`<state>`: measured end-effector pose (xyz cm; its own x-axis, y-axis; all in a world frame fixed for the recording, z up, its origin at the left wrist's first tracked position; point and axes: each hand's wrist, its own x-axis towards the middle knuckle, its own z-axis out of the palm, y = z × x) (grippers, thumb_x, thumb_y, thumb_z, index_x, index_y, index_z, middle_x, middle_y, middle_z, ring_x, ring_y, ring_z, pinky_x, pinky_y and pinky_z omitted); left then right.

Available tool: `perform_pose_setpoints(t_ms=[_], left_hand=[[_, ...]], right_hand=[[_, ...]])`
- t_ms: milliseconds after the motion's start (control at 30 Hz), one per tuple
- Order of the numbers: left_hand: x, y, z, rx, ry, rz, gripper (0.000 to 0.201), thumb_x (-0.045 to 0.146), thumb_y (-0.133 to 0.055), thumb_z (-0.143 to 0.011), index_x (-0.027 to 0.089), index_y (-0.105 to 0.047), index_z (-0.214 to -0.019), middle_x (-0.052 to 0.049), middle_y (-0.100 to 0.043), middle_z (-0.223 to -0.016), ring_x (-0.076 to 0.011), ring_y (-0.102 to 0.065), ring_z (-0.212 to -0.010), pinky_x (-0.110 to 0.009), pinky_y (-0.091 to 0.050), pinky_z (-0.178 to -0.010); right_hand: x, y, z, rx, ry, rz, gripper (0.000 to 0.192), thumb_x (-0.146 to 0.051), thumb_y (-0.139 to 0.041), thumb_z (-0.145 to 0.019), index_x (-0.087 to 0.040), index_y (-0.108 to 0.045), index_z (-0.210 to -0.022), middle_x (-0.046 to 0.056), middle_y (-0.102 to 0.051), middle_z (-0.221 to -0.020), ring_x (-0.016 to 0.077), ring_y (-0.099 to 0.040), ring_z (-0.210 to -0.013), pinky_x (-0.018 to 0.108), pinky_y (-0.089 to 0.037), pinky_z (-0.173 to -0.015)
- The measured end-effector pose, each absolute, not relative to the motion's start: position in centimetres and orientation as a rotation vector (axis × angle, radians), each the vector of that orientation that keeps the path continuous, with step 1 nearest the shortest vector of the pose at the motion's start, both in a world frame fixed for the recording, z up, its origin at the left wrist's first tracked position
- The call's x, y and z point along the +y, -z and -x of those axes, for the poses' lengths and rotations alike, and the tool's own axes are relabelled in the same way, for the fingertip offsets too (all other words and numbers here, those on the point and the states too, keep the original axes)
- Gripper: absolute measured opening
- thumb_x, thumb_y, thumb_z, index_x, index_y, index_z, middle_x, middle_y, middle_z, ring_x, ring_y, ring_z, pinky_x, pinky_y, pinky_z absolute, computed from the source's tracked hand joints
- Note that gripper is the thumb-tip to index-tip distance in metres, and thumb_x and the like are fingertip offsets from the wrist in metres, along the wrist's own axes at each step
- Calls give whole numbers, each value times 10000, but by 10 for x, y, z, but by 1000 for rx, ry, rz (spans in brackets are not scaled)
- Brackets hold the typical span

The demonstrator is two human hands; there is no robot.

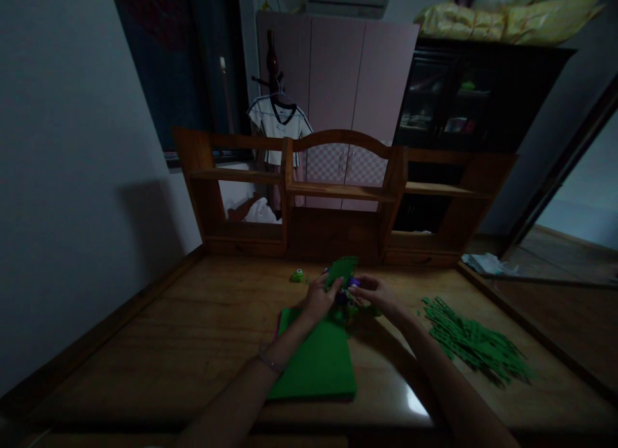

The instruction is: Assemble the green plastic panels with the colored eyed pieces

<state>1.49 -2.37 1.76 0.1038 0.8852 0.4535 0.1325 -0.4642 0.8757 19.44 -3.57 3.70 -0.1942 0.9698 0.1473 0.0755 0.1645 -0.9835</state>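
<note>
1. Left hand (319,298): grasping a green piece (343,270), thumb across its lower part; the piece stands raised and fans out upward, with a row of small marks along its top edge.
2. Right hand (379,292): thumb and fingers drawn together at a small purple piece (354,282), just beside the green piece. Too dim and blurred; cannot tell whether it is gripped or only touched.
3. Green piece location: in the left hand, above the far end of the green stack (316,361), near the middle of the desk (193,332).
4. Under and between the hands: cluster of small green and dark bits, including a green figure (352,308) with an eye; partly hidden, details unclear.
5. Green stack: lies flat, near the front edge, partly behind the left forearm; a thin magenta edge shows at its far left side.
6. Another small green item (297,277) with a white eye: on the desk, left of the left hand, apart from it.
7. Green strips (473,338): loose heap on the desk, right of the right forearm, well apart from the stack.
8. Bracelet (271,364) on the left wrist.
9. Wooden shelf unit (340,190) along the desk's far side; hung white shirt (277,123) and pink wardrobe (335,81) behind.
</note>
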Motion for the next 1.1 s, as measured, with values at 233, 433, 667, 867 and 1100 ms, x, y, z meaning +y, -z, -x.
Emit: perform_pose_setpoints(t_ms=[233, 433, 667, 867, 1100], left_hand=[[-17, -10, -14, 1041, -1452, -1877, 263, 365, -522, -835, 190, -673, -960, -89, -669, -1002, -224, -585, -970, -330, -407, -901], [-17, -9, -12, 1067, -1451, -1909, 266, 372, -529, -835, 192, -672, -968, -95, -660, -1019, -227, -576, -990, -334, -400, -919], [-16, -9, -11, 1100, -1386, -2030, 295, 380, -486, -867, 181, -655, -1003, -82, -663, -1007, -211, -588, -959, -329, -425, -894], [-14, -5, -12, 1124, -1407, -2074, 286, 375, -476, -875, 187, -655, -995, -74, -664, -1010, -202, -591, -964, -324, -436, -891], [-14, -6, -14, 1148, -1398, -2064, 268, 356, -494, -867, 186, -660, -992, -74, -671, -997, -204, -599, -951, -316, -450, -869]], right_hand=[[-36, -38, -194, -1540, -1147, 1062, 357, -394, -763, -616, -165, -676, -875, 28, -657, -800, 143, -579, -685, 233, -437, -620], [-40, -40, -192, -1556, -1189, 1062, 372, -393, -749, -640, -160, -673, -919, 32, -653, -803, 139, -569, -667, 226, -425, -594], [-36, -37, -193, -1542, -1174, 1115, 424, -451, -742, -642, -154, -660, -934, 33, -647, -829, 138, -572, -683, 226, -421, -617], [-34, -35, -193, -1564, -1170, 1085, 430, -467, -739, -645, -158, -660, -933, 38, -643, -849, 150, -575, -721, 240, -425, -647], [-33, -31, -193, -1562, -1169, 1102, 415, -466, -730, -663, -154, -653, -926, 7, -603, -728, 104, -511, -587, 211, -373, -532]])
